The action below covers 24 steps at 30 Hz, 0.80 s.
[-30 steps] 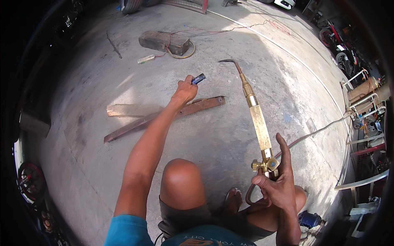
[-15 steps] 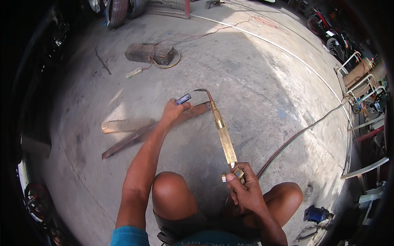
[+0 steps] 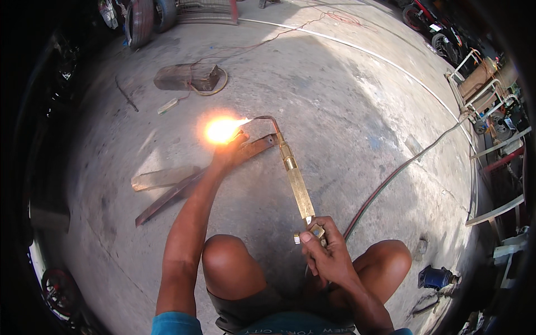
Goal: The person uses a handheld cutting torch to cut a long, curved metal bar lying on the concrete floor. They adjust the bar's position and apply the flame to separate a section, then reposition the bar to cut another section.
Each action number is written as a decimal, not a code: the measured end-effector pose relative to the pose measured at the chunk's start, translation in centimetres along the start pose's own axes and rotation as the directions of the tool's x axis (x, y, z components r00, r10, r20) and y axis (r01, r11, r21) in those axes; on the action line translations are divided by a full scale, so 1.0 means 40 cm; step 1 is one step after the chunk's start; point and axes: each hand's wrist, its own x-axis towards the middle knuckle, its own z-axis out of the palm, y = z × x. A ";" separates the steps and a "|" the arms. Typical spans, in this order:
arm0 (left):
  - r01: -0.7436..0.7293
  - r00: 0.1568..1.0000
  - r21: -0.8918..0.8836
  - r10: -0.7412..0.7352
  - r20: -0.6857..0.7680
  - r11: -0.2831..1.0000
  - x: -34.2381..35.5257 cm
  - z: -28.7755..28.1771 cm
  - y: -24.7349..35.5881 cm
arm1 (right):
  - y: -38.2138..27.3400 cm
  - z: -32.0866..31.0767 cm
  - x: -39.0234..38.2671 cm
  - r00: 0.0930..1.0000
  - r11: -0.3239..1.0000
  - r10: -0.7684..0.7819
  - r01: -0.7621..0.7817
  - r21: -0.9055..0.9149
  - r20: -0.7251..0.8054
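Observation:
My right hand (image 3: 326, 251) grips a brass torch (image 3: 298, 187) by its valve end, near my knees. A bright flame (image 3: 222, 129) burns at the bent tip. My left hand (image 3: 229, 153) is curled just behind the flame, whose glare hides what it holds. Beyond my left forearm a rusty steel bar (image 3: 162, 202) lies slanting on the concrete floor (image 3: 357, 145), beside a pale piece of wood (image 3: 153, 177).
A dark wooden block (image 3: 181, 76) with cord sits ahead. Tyres (image 3: 140, 22) stand at back left. A red-green hose (image 3: 385, 190) runs to metal frames (image 3: 483, 95) at right, near motorcycles (image 3: 441, 42) and a blue jack (image 3: 434, 276).
A flame has appeared at the torch tip. Both the tip and my left hand, which held a lighter earlier, have moved left, closer together. My right hand's fingers have closed round the valve end.

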 end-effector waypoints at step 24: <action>-0.424 0.900 0.593 0.245 0.361 0.684 -0.207 0.342 0.129 | 0.062 0.025 0.267 0.983 0.991 0.029 -0.004 0.136 -0.181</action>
